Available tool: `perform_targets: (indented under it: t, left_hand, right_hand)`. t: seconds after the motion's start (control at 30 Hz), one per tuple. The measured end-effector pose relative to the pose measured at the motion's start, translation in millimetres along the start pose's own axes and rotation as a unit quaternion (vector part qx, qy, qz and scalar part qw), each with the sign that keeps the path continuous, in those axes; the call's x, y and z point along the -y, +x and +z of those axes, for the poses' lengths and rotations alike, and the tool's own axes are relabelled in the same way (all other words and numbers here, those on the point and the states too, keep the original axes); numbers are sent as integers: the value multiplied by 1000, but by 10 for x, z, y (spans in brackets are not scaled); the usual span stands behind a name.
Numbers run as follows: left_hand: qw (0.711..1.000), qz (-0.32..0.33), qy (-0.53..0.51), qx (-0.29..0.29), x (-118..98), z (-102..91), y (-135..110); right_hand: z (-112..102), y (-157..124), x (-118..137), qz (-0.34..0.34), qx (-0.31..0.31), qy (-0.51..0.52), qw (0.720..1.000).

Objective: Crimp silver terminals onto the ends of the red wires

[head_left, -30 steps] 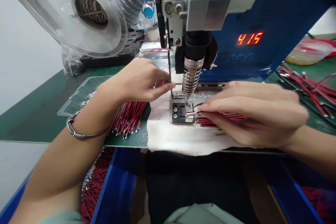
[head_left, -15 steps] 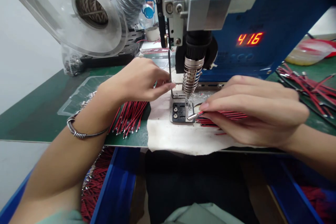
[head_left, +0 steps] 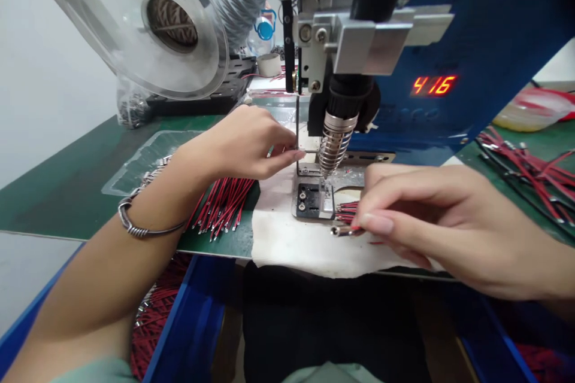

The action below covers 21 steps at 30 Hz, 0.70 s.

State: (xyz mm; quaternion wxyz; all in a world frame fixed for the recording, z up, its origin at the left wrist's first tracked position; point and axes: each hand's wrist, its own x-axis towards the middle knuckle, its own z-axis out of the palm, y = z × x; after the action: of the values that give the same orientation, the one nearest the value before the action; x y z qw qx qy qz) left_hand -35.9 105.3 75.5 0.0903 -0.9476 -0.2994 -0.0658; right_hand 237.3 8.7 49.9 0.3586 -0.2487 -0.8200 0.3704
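Observation:
My right hand (head_left: 431, 215) pinches a red wire with a silver cylindrical metal end (head_left: 341, 231). That end points left, in front of the small black fixture block (head_left: 308, 201) and apart from it. My left hand (head_left: 251, 143) is closed, thumb and finger together beside the thin upright metal bracket (head_left: 297, 137); what they grip, if anything, is hidden. Above the fixture hangs a soldering iron tip in a coil spring (head_left: 335, 143). Red and black wires (head_left: 345, 210) lie partly behind my right hand. Another bundle of wires (head_left: 224, 209) is spread under my left wrist.
The blue machine housing (head_left: 431, 125) with a red 416 display stands behind. A clear tray (head_left: 135, 164) and a large transparent reel-like disc (head_left: 108, 24) are on the left. A whitish cloth (head_left: 287, 245) covers the table's front edge. Blue bins (head_left: 188, 311) with wires sit below.
My right hand has moved down towards me and turned, drawing the wire's metal end away from the fixture. The left hand stays at the bracket. The whole view has shifted slightly.

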Motion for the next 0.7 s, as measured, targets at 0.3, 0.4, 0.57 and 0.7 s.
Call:
perform_targets:
  t: [0.3,0.4,0.57,0.7]
  left_hand:
    - [1000,-7,-8,3,6,4,-5]
    - [1000,-7,-6,7,4,-1,-3]
    - [1000,-1,-5,3,11,-1,-5]
    - [1000,5,-5,-3,20,6,-8]
  right_hand:
    - [28,0,-78,200,87,228,949]
    - [16,14,-72,223,93,222,945]
    - [42,-5,-78,248,99,313,912]
    - [59,7,-68,206,90,330,917]
